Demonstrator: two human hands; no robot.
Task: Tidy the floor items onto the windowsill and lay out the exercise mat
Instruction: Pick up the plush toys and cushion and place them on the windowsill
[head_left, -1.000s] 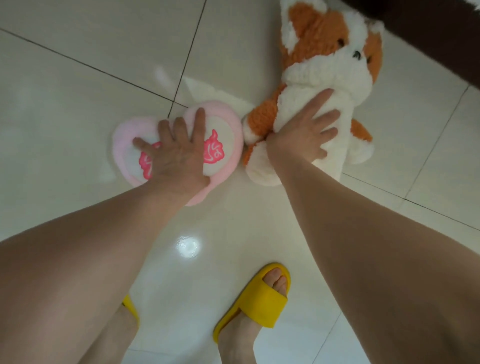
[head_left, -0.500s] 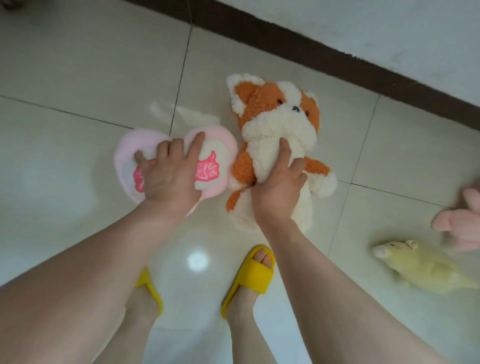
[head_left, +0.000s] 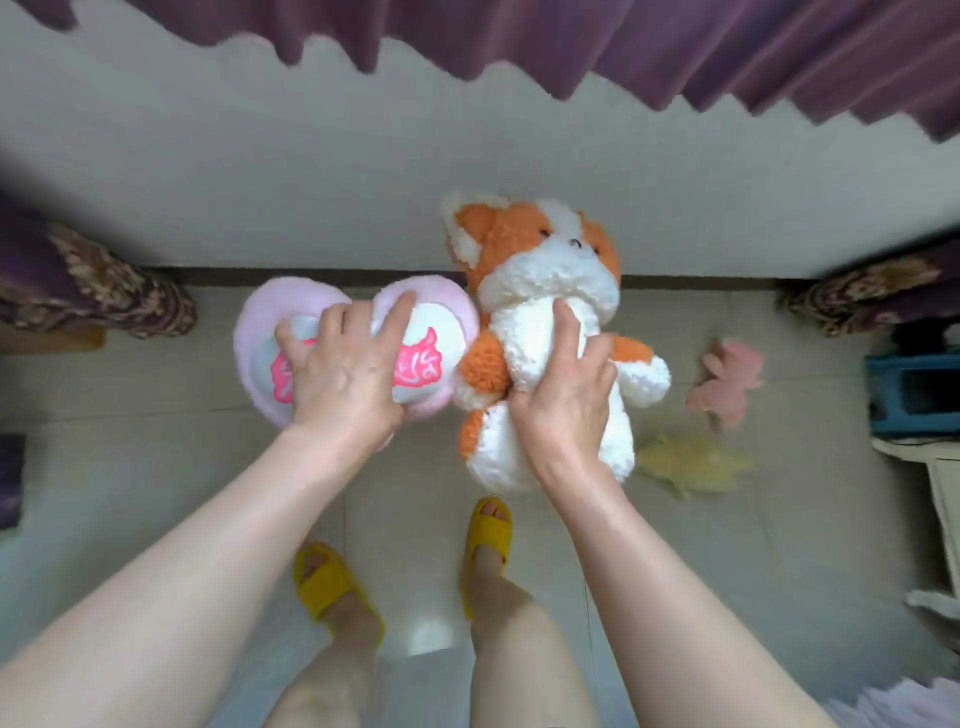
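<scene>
Hands each gripping a plush toy, both held up in front of the wall under the purple curtain (head_left: 519, 47)

Patterned purple fabric (head_left: 78, 291) sits at the far left by the wall; next, the left hand (head_left: 345, 376) is closed over a pink heart-shaped cushion (head_left: 260, 338) with bright pink lettering, fingers spread across its face; touching the cushion's right edge is an orange and white plush dog (head_left: 540, 291), upright with its head at the top, clutched around the belly by the right hand (head_left: 563, 415); below, two feet in yellow slippers (head_left: 485, 530) stand on the tiled floor (head_left: 156, 467); further right, a pale yellow plush (head_left: 691, 462) and a pink plush (head_left: 727, 379) lie on the floor, near each other, and a blue box (head_left: 909, 395) stands at the far right edge
</scene>
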